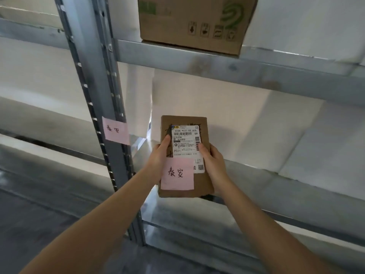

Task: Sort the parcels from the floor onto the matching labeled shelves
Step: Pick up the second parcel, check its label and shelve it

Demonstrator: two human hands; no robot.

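- Left hand [160, 155] and right hand [212, 161] clasp the brown parcel [185, 155] by its long edges, thumbs on top
- Parcel hangs at the middle shelf [296, 186] front edge, its pink note [177, 173] matching the pink upright label [115, 130]
- Best slid in level, released once fully supported

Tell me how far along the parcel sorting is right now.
Done: one large cardboard box sits on the upper shelf. In hand: left hand and right hand hold a small parcel whose pink note matches the post's pink label. Left: setting it down; floor parcels aren't visible.
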